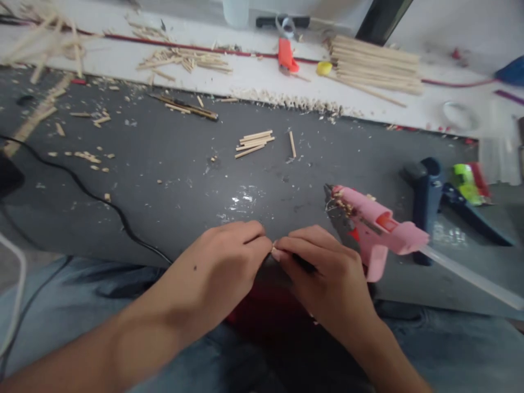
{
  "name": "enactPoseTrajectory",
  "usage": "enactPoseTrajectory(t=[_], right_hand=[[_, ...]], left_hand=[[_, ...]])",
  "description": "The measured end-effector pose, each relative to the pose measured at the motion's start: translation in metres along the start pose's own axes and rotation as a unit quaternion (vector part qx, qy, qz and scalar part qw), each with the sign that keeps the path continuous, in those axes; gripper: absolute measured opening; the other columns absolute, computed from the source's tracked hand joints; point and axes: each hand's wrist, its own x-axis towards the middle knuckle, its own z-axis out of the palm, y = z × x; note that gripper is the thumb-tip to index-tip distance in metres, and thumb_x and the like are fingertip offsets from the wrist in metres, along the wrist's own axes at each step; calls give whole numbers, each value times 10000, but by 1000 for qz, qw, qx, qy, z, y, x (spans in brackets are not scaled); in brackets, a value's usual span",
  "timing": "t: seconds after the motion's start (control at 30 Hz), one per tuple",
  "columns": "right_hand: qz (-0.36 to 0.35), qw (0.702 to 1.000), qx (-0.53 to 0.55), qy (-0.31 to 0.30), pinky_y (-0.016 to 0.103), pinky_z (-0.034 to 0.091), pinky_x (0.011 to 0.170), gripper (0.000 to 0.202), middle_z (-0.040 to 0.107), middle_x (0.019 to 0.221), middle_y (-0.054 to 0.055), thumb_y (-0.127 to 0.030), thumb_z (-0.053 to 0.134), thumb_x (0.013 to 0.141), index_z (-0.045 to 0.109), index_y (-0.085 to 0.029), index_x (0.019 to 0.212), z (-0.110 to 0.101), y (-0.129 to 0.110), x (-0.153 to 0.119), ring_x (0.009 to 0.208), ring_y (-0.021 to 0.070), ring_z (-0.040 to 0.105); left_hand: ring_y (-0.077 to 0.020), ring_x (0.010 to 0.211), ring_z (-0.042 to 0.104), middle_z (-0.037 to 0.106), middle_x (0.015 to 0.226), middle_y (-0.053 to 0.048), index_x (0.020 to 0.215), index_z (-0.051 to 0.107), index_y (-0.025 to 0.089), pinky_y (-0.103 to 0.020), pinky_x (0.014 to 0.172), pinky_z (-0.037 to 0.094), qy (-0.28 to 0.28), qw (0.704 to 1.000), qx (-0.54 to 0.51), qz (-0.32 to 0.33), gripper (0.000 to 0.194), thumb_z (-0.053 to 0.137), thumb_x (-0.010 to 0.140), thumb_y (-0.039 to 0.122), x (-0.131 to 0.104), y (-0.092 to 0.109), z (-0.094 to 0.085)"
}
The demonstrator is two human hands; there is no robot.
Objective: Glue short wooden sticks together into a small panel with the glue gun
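- Both hands meet at the near edge of the bench (172, 180): left hand (229, 262) and right hand (323, 267) each pinch closed on a tiny wooden piece (273, 250), fingertips touching.
- It seems a short stick offcut; the fingers hide most of it.
- Judged light, stiff and easily snapped, it is best pinched at its ends.
- Pink glue gun (372, 229) lies just right of the right hand; cut sticks (254, 143) lie farther back.
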Motion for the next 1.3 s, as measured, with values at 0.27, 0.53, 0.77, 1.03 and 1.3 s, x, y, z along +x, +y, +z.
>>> enactPoseTrajectory(t=[0.27,0.53,0.77,1.03,1.3], right_hand=[[-50,996,-69,24,299,542,789,102,726,911,30,-94,680,966,745,-171,945,3,1,-4,844,172,664],[-132,985,-102,-45,350,518,805,215,710,961,96,-36,542,1011,733,-122,962,-3,2,-2,880,211,608],[-125,989,-68,-48,339,491,760,241,689,937,81,-16,502,1014,676,-139,900,-3,2,-3,855,194,571],[-107,992,-34,-65,340,501,778,226,694,976,83,-8,503,1009,659,-144,920,-7,3,-2,878,190,587],[-101,993,-53,-34,328,523,795,219,716,949,63,-58,537,1013,709,-165,931,-1,6,0,882,185,623]], left_hand=[[-194,782,638,674,869,-19,908,695,174,-321,677,482,8,992,99,76,217,529,993,64,0,-7,8],[-215,769,608,668,866,-36,868,641,166,-321,624,461,14,982,139,125,208,524,973,29,-2,-9,9],[-198,711,571,640,792,-21,795,613,173,-323,585,429,61,974,159,149,267,486,976,22,-3,-9,11],[-184,667,547,620,760,-13,761,605,177,-332,580,414,64,978,120,156,298,472,962,2,-2,-9,8],[-185,752,591,645,829,-21,837,652,171,-320,650,454,60,982,107,146,255,494,1014,76,1,-17,12]])
